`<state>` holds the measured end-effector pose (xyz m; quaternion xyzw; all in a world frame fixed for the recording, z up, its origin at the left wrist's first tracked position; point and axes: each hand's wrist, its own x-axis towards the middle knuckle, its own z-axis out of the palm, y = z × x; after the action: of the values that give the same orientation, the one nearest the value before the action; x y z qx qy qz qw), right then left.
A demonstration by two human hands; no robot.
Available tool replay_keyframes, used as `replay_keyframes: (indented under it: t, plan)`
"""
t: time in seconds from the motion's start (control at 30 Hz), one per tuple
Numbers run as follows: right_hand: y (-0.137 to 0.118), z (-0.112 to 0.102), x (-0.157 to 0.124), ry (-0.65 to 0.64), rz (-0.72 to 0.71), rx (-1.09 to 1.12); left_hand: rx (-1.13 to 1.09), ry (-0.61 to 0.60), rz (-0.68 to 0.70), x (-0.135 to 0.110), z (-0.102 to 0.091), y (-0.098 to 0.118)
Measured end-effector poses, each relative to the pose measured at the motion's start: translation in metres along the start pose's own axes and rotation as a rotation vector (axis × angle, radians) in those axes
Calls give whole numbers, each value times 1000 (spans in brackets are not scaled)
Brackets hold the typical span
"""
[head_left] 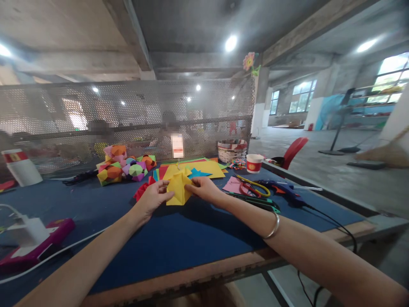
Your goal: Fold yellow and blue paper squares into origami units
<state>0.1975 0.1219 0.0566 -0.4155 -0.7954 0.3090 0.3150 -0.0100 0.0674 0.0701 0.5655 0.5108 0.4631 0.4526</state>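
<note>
Both my hands hold a folded yellow paper piece (179, 189) just above the blue table mat (159, 238). My left hand (155, 197) pinches its left edge with thumb and fingers. My right hand (204, 189) pinches its right side; a silver bangle (273, 227) sits on that forearm. A red folded paper (142, 189) lies just left of my left hand. Behind the yellow piece lie flat coloured paper sheets (198, 168).
Colourful origami balls (123, 168) sit at the back left. Scissors (252, 187) and a blue glue gun (286, 192) with its cable lie to the right. A red-white cup (254, 163), a basket (232, 150), a white cup (19, 167) and a pink device (35, 243) stand around. A perforated metal screen (128, 115) backs the table.
</note>
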Motion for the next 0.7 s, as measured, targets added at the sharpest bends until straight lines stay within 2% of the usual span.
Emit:
replay_keyframes:
  t: [0.33,0.7]
  plan:
    - [-7,-1,-3,-31,-73,-105,58,95,8,2,-3,0]
    - [-2,1,-1,-55,-176,-70,134,94,42,5,-8,-2]
